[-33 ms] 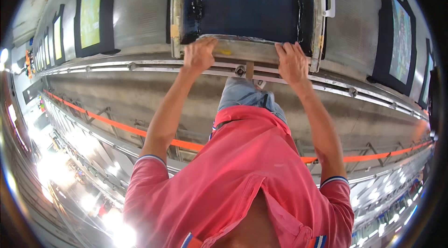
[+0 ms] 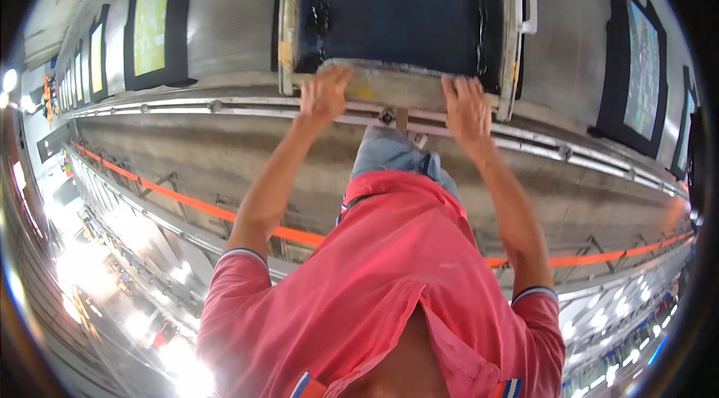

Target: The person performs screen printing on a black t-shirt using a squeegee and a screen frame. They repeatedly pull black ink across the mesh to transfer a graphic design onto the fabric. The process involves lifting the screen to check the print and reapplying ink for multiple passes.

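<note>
A screen-printing frame [image 2: 508,31] with a dark blue mesh [image 2: 401,8] lies in front of me at the top of the view. Wet, shiny ink streaks run along both sides of the mesh. Across its near end is a pale bar, apparently a squeegee [image 2: 395,77], with a yellow smear. My left hand [image 2: 325,94] is curled over the bar's left end. Over the right end, my right hand [image 2: 467,104] bends its fingers the same way. Both thumbs and the bar's underside are hidden. A white handle [image 2: 529,10] is fixed to the frame's right side.
Black cloth pieces with printed pictures lie on the grey table left [image 2: 159,23] and right [image 2: 636,68] of the frame. A metal rail [image 2: 247,103] with bolts follows the table's near edge. Behind me stretches an orange strip [image 2: 299,235] along another long structure.
Both hands have come slightly nearer to me, still on the bar. The frame and table have shifted a little in the view.
</note>
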Demonstrator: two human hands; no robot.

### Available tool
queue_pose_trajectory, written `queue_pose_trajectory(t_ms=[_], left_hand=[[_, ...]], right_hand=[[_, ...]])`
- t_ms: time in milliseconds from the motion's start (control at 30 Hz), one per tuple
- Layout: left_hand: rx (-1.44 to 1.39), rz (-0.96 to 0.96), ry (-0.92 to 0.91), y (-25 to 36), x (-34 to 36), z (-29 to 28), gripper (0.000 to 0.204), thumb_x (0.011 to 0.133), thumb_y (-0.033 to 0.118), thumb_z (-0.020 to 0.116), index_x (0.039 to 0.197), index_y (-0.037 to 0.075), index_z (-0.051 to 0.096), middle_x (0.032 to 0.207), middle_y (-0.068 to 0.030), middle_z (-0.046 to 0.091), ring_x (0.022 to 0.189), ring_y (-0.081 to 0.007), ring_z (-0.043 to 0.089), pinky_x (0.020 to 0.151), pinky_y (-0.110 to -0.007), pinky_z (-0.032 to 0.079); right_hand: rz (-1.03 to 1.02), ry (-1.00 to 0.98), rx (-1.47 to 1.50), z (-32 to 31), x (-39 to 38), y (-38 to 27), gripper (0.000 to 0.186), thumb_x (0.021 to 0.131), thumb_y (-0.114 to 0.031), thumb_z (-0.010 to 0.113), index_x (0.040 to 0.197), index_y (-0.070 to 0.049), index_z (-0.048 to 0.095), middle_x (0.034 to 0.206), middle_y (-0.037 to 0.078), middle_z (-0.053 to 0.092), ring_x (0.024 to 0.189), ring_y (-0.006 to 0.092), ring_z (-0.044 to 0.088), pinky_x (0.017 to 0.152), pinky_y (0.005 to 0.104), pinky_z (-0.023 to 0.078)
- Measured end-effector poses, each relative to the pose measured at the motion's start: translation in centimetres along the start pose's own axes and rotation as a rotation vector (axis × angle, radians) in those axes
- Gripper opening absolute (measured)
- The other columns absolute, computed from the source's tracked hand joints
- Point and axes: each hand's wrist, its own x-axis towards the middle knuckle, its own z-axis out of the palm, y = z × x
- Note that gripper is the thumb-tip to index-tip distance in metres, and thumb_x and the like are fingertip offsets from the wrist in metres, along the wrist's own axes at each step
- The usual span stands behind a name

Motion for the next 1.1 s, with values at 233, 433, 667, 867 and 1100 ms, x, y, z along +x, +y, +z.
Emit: queue_pose_trajectory(t_ms=[233, 433, 667, 867, 1100], left_hand=[[-0.066, -0.107, -0.371, 1.1, 6.0, -9.4, 0.039, 0.074, 0.009, 0.065, 0.112, 0.011, 0.076, 0.105, -0.0137, 0.074, 0.099, -0.0339, 0.070, 0.088, -0.045, 0.055], [0.034, -0.184, -0.345, -5.6, 29.2, -9.8, 0.031, 0.078, 0.015, 0.067, 0.107, 0.015, 0.078, 0.097, -0.0174, 0.074, 0.096, -0.0352, 0.071, 0.086, -0.048, 0.056], [0.282, 0.052, -0.075, -17.5, 54.9, -5.8, 0.044, 0.076, 0.028, 0.080, 0.117, 0.014, 0.074, 0.096, -0.0179, 0.075, 0.095, -0.0333, 0.072, 0.087, -0.047, 0.057], [0.192, -0.038, -0.043, -16.6, 54.5, -6.0, 0.024, 0.072, 0.008, 0.064, 0.092, 0.001, 0.078, 0.091, -0.0272, 0.071, 0.089, -0.0437, 0.070, 0.084, -0.050, 0.056], [0.125, -0.022, -0.149, -11.4, 39.4, -5.4, 0.030, 0.075, 0.011, 0.065, 0.102, 0.010, 0.077, 0.090, -0.0235, 0.072, 0.087, -0.0402, 0.070, 0.082, -0.049, 0.057]], right_hand=[[0.039, -0.260, 0.120, -7.4, 4.6, 0.7, 0.028, 0.080, -0.007, 0.070, 0.107, -0.007, 0.075, 0.095, 0.011, 0.064, 0.096, 0.0306, 0.065, 0.087, 0.0423, 0.054], [0.076, -0.293, 0.043, -7.9, 27.5, 12.1, 0.024, 0.078, -0.013, 0.075, 0.101, -0.007, 0.076, 0.101, 0.014, 0.071, 0.098, 0.0357, 0.069, 0.089, 0.0461, 0.054], [0.031, -0.206, -0.084, -6.5, 51.1, 24.7, 0.035, 0.078, -0.016, 0.070, 0.113, -0.013, 0.074, 0.097, 0.016, 0.074, 0.094, 0.0343, 0.072, 0.084, 0.0483, 0.056], [-0.087, -0.055, -0.060, -5.2, 51.4, 24.8, 0.035, 0.065, -0.018, 0.080, 0.095, -0.001, 0.076, 0.085, 0.024, 0.072, 0.081, 0.0383, 0.071, 0.073, 0.0456, 0.055], [-0.113, -0.094, 0.066, -3.9, 36.4, 18.3, 0.030, 0.072, -0.009, 0.072, 0.101, -0.004, 0.075, 0.085, 0.020, 0.071, 0.083, 0.0346, 0.071, 0.077, 0.0449, 0.055]])
